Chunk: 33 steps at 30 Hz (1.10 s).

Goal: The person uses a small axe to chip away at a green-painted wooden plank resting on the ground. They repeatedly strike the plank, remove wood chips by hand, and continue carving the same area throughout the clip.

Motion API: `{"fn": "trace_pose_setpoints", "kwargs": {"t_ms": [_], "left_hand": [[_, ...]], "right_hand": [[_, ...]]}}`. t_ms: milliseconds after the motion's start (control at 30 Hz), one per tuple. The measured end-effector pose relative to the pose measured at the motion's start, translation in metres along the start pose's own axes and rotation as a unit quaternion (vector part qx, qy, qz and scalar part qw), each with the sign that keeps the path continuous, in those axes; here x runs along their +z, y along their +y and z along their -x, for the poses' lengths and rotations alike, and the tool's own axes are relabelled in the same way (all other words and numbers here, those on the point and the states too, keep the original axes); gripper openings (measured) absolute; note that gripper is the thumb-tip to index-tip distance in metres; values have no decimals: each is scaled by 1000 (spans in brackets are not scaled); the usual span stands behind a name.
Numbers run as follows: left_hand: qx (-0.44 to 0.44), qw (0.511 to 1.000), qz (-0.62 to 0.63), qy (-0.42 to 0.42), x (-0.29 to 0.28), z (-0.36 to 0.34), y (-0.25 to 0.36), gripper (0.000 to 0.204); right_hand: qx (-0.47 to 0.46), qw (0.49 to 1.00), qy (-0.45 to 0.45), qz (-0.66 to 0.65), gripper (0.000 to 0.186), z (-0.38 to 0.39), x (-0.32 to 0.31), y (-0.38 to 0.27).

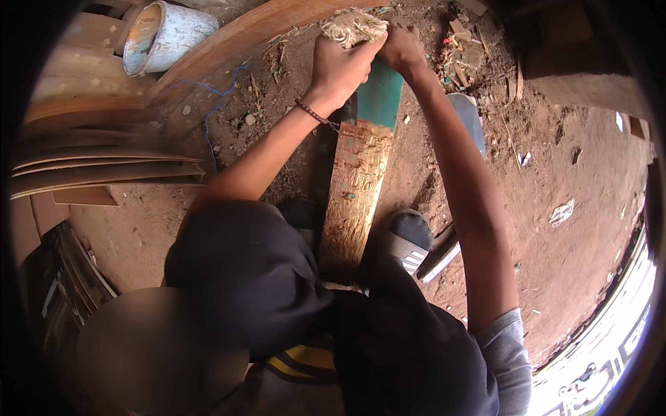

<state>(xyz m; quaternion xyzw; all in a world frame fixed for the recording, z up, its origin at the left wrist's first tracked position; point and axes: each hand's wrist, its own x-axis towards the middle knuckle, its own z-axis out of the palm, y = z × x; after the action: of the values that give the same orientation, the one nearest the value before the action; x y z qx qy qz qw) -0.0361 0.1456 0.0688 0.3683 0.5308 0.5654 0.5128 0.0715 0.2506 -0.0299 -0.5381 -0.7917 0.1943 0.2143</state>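
Note:
A long wooden board (357, 187) runs away from me between my feet. Its near part is bare, rough and full of cut marks, while the far part keeps green paint (379, 97). At the far end my left hand (343, 69) is closed, a beaded bracelet on its wrist. Against its knuckles sits a tangle of pale curled strands (354, 28), perhaps shavings or frayed cloth. Beside it, over the green end, my right hand (404, 48) is closed too, fingers bent. What either hand grips is hidden.
A paint-stained white bucket (173, 38) lies tilted at the far left near a curved wooden piece (257, 21). Thin boards (104, 170) are stacked at left. My sandalled foot (409, 239) flanks the board; a grey-blue flat piece (466, 121) lies to the right on littered dirt.

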Motion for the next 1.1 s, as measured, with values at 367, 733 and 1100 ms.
{"fn": "trace_pose_setpoints", "kwargs": {"t_ms": [367, 733, 1100], "left_hand": [[-49, 998, -32, 15, 8, 14, -5, 33], [-84, 989, -96, 73, 8, 31, -29, 34], [-126, 989, -78, -14, -1, 21, -35, 33]], "right_hand": [[58, 994, -93, -6, 51, 49, -13, -1], [81, 992, -90, -34, 50, 90, -22, -10], [325, 934, 71, -129, 31, 316, -145, 7]]}}
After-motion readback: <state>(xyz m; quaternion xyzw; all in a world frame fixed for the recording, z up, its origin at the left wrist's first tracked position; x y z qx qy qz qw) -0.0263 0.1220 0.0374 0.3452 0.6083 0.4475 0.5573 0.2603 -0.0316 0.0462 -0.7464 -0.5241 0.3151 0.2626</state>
